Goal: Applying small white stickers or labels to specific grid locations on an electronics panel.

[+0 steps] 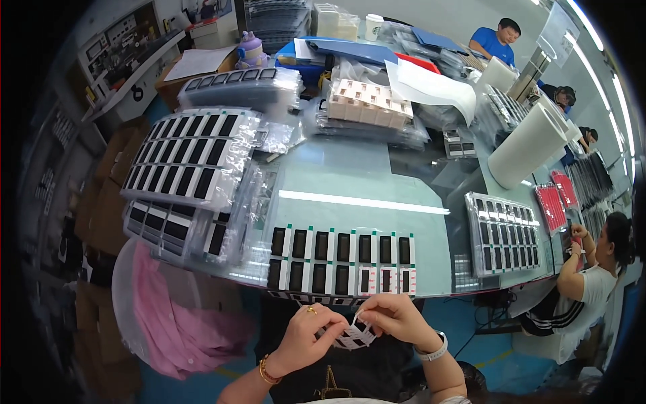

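Under bright ceiling lamps (589, 25), the bench (336, 178) is holding rows of dark panels (344, 246) while, just off its near edge, the left hand (306, 337) and right hand (398, 322) are pinching a pale lattice strip (354, 340) in closed fingertip grips (light, even tension is probably suiting it best).

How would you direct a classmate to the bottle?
Start at the work table and look to its far side, left of centre. Behind the stacked clear trays, right of the brown box, stands the bottle. Its purple body sets it apart from both neighbours.
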Available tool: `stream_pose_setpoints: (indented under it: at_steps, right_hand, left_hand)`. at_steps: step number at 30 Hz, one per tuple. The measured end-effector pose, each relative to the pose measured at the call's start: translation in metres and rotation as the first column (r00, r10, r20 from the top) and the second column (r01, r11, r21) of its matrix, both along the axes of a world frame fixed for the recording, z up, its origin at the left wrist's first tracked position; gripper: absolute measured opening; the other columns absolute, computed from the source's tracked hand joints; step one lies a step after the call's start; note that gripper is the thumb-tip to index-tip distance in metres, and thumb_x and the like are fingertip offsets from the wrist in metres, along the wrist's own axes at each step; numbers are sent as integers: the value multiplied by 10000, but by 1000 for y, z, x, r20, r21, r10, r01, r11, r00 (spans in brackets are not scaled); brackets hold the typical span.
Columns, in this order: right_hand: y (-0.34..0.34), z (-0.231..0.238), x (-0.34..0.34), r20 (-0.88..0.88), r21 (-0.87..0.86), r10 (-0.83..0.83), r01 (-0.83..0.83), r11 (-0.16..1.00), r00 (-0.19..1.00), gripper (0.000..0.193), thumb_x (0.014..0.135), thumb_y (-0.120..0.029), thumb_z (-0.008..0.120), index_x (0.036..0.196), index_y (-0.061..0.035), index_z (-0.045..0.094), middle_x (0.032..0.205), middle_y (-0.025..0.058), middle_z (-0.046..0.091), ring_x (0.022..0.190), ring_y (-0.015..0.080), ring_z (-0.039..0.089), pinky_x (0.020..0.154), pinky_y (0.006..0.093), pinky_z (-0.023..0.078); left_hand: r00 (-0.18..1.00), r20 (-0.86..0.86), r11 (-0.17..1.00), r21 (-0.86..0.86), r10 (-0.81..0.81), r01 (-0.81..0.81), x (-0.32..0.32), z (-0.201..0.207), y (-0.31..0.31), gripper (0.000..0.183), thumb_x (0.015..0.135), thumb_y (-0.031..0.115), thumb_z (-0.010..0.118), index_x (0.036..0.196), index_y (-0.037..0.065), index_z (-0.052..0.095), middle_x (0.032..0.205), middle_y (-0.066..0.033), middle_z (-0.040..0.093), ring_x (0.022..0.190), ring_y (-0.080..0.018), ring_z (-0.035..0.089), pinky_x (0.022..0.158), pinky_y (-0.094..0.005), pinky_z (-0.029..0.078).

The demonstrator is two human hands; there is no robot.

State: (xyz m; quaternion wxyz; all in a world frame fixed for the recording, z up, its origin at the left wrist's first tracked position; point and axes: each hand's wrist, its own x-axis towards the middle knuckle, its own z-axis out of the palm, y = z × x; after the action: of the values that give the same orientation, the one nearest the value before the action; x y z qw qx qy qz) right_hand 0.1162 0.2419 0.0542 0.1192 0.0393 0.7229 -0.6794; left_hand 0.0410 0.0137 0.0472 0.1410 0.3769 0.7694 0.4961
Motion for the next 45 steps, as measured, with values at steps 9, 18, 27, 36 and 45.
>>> stream_pose_setpoints:
  at_steps: [9, 18, 27, 36, 45]
  right_hand:
    - [-18, 13, 9, -113, 72, 35, -27, 997, 993, 104, 945, 53, 661, 1046, 49, 684, 908, 102, 733, 747, 145, 740, 649, 239, 579]
    - [-24, 12, 13, -98, 184, -54, 71, 980, 994, 321, 921, 22, 707, 1237, 21, 650, 900, 79, 729, 735, 102, 713, 657, 226, 553]
    - [-22, 1, 11, -39, 99, -16, 19, 995, 999, 261, 930, -9, 717, 1182, 21, 655, 938, 73, 728, 780, 89, 692, 707, 233, 566]
    - [-23, 6, 17, 84, -115, -64, 74, 991, 994, 149, 938, 14, 702, 1068, 52, 642, 957, 97, 712, 803, 110, 691, 724, 239, 578]
    - [-36, 21, 13, -411, 317, -49, 193, 929, 910, 171, 821, 100, 737, 940, 1, 664, 987, 100, 658, 844, 175, 665, 733, 299, 548]
  left_hand:
    - [952, 300, 995, -91, 61, -36, 0, -11, -3, 117, 955, 122, 655, 955, 9, 686, 783, -91, 640, 669, -181, 608, 614, -301, 482]
    - [976, 197, 993, -78, 98, -84, -1, -11, -7, 124, 946, 135, 662, 909, 17, 682, 732, -90, 638, 641, -215, 609, 596, -317, 458]
    - [943, 328, 997, -72, 57, -35, -5, -16, -13, 123, 937, 137, 673, 928, 14, 684, 708, -94, 634, 600, -191, 600, 576, -314, 459]
    - [937, 344, 992, -123, 61, -20, -3, -16, -11, 174, 954, 198, 648, 918, 33, 689, 688, -100, 646, 617, -232, 639, 580, -349, 476]
    - [968, 143, 956, -241, 204, -166, -4, -28, -14, 167, 939, 194, 670, 869, 43, 682, 668, -110, 650, 599, -263, 653, 557, -358, 477]
